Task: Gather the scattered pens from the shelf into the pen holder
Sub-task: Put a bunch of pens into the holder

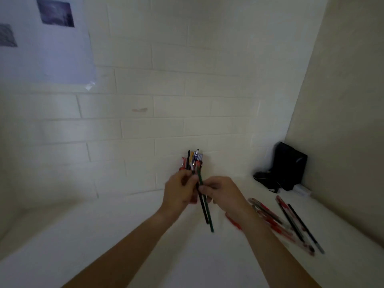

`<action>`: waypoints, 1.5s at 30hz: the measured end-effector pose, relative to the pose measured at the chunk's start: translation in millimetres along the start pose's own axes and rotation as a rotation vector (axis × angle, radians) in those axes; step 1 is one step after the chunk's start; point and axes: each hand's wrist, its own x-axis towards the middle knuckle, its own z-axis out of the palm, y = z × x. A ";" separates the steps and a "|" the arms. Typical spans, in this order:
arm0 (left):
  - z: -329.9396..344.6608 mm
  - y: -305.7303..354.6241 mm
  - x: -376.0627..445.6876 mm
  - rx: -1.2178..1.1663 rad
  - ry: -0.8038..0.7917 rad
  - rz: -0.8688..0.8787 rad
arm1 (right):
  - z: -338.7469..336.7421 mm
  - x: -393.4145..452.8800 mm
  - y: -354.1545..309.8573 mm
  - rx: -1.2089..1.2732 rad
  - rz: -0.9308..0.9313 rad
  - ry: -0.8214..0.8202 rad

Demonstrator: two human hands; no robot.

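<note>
A red pen holder point(194, 199) stands on the white shelf point(128, 231) near the wall, mostly hidden behind my left hand point(178, 191), which is wrapped around it. Several pens point(194, 160) stick up out of it. My right hand point(223, 193) grips two long dark pens point(205, 213), one black and one green, tilted with their upper ends at the holder's top. More scattered pens point(291, 223), red and black, lie on the shelf to the right. One red pen point(233, 222) lies partly under my right wrist.
A black pouch-like object point(287, 166) with a cable leans in the right corner, next to a small white box point(302, 190). A white brick wall rises behind the shelf. A paper sheet point(52, 38) hangs at upper left. A side wall closes the right.
</note>
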 end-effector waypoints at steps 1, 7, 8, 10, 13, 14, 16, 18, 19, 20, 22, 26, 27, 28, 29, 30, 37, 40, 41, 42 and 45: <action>-4.8 8.4 8.6 0.058 0.086 0.056 | -0.6 4.3 -5.2 0.060 -0.025 0.066; -32.8 40.5 65.1 0.155 0.376 0.410 | 0.3 27.5 -20.1 0.372 -0.212 0.456; -32.8 40.1 71.4 0.193 0.389 0.444 | 3.6 30.8 -19.9 0.376 -0.238 0.486; -29.7 35.7 79.6 0.274 0.394 0.494 | 12.3 38.8 -16.7 0.330 -0.276 0.528; -21.7 14.9 85.7 0.389 0.336 0.487 | 27.6 51.4 -6.0 0.221 -0.282 0.513; -19.3 6.1 86.4 0.426 0.304 0.459 | 33.0 56.1 -0.3 0.152 -0.261 0.498; -15.4 -10.9 86.3 0.483 0.233 0.388 | 43.7 63.7 11.7 -0.001 -0.192 0.461; -12.8 -25.0 84.8 0.518 0.169 0.309 | 52.8 67.9 21.5 -0.106 -0.133 0.430; -12.6 -30.2 84.3 0.537 0.155 0.274 | 55.7 69.4 24.6 -0.140 -0.116 0.433; -13.1 -34.0 84.0 0.551 0.154 0.247 | 57.2 70.2 26.2 -0.163 -0.106 0.450; -15.3 -36.9 84.3 0.556 0.164 0.209 | 58.0 71.3 25.3 -0.195 -0.096 0.462; -15.7 -37.6 88.4 0.565 0.141 0.164 | 63.6 75.9 19.8 -0.196 -0.035 0.401; -14.3 -38.2 87.8 0.548 0.135 0.145 | 65.3 77.4 18.8 -0.178 -0.017 0.405; -12.4 -38.4 85.7 0.528 0.131 0.131 | 66.3 78.1 17.5 -0.165 -0.005 0.411; -10.3 -39.3 82.7 0.516 0.130 0.127 | 66.7 77.7 16.7 -0.152 -0.002 0.419; -8.1 -39.7 78.2 0.516 0.132 0.132 | 66.0 75.9 16.1 -0.131 -0.006 0.422; -0.3 -48.3 43.4 0.730 0.303 0.316 | 26.1 42.3 33.5 -0.167 -0.078 0.375; 7.3 -46.5 23.7 0.718 0.320 0.397 | -3.2 24.7 58.4 -0.360 0.077 0.333; 12.2 -46.0 16.7 0.706 0.317 0.414 | -11.5 19.0 65.5 -0.452 0.141 0.270; 18.1 -45.4 9.4 0.696 0.315 0.430 | -17.8 13.0 71.5 -0.542 0.188 0.198; 37.6 -45.9 -9.8 0.643 0.261 0.457 | -23.9 -3.3 81.7 -0.733 0.253 0.062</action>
